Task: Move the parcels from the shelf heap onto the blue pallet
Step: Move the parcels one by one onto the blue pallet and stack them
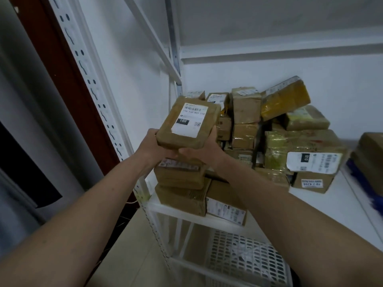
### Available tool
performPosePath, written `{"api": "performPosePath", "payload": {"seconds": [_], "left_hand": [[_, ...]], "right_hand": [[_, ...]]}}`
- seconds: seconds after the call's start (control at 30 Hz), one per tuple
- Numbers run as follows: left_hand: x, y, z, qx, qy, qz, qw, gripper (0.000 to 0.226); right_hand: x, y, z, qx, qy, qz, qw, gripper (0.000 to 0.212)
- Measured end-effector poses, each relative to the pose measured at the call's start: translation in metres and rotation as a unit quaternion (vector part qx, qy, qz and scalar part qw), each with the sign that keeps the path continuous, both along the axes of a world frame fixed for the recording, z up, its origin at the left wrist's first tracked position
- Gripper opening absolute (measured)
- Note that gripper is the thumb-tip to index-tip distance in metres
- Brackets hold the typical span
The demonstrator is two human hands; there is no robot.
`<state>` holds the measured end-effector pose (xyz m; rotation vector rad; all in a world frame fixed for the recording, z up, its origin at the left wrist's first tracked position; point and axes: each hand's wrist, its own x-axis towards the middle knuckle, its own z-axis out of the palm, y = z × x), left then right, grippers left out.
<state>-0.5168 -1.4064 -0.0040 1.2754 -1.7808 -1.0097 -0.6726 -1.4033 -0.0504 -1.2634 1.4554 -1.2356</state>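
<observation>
Hands gripped one parcel (188,123) at frame centre: left hand (154,149) and right hand (204,149) curled under its near edge, above the shelf (331,195) heap (269,141). Such a shallow hold could let it tip and fall.

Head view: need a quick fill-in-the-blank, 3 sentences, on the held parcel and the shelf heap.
1. The held parcel is gripped by ____ hands, the left hand and the right hand.
2. The black patch on the held parcel's white label reads ____.
3. The heap of parcels lies on a shelf whose colour is ____.

Missing words: both; 15H; white
</observation>
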Motion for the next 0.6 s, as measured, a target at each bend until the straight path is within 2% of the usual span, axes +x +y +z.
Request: {"api": "performPosePath", "payload": {"seconds": [0.1,0.23,0.33,0.4,0.6], "left_hand": [[-0.008,0.022,0.009,-0.041,0.024,-0.028,0.998,0.047],[-0.018,0.045,0.003,-0.042,0.033,-0.059,0.997,0.051],[-0.038,0.062,-0.010,-0.039,-0.002,-0.082,0.996,0.079],[-0.057,0.075,-0.019,-0.029,-0.005,-0.108,0.994,0.077],[-0.121,0.118,-0.037,0.004,-0.033,-0.195,0.980,0.051]], "right_hand": [[-0.007,0.018,0.013,-0.011,-0.002,-0.039,0.999,0.159],[-0.025,0.059,0.018,-0.027,0.022,-0.076,0.996,0.152],[-0.044,0.098,0.010,-0.025,0.036,-0.120,0.992,0.148],[-0.061,0.127,0.001,-0.019,0.033,-0.160,0.986,0.148],[-0.111,0.209,-0.013,0.014,0.032,-0.258,0.966,0.141]]}}
